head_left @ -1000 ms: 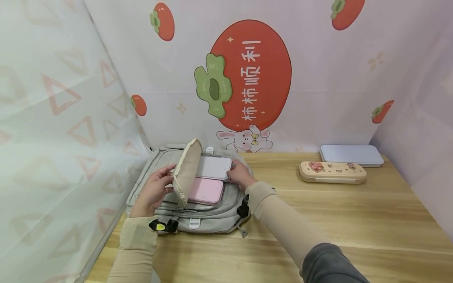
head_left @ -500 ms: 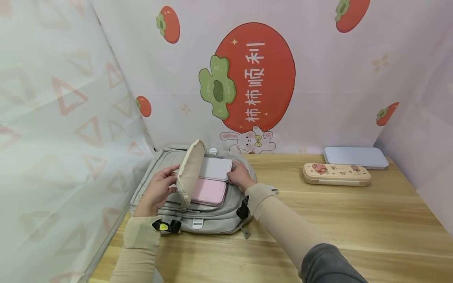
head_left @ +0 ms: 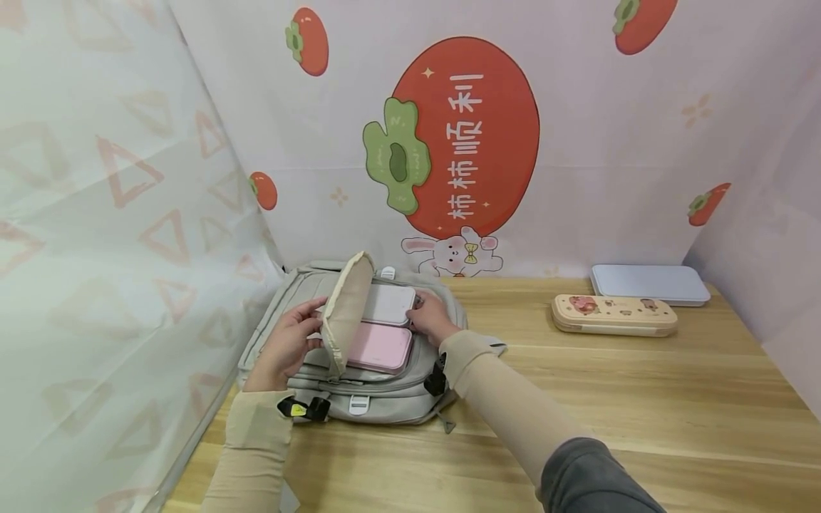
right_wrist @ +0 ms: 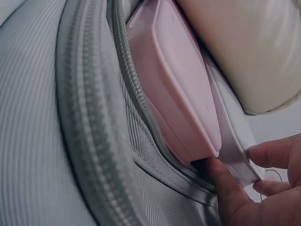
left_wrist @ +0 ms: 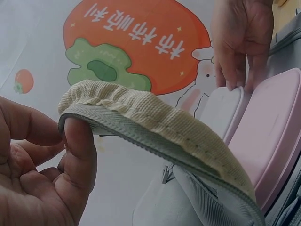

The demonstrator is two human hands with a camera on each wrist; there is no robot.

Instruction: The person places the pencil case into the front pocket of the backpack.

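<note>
A grey backpack lies flat on the table, its front pocket unzipped. My left hand pinches the zippered edge of the pocket flap between thumb and fingers and keeps it raised. Inside the pocket a white pencil case and a pink pencil case lie side by side, their left ends hidden under the flap. At the white case's right end, my right hand grips its edge. In the right wrist view, one finger of this hand also comes up against the corner of the pink case.
On the wooden table, at the back right, lies a beige pencil case with cartoon prints. Behind it is a pale blue-white case. A printed cloth hangs along the back, and another cloth stands at the left.
The white pencil case has slid slightly left, deeper under the flap, and my right hand has moved with it. My left hand still holds the flap up. The head view has shifted slightly.
</note>
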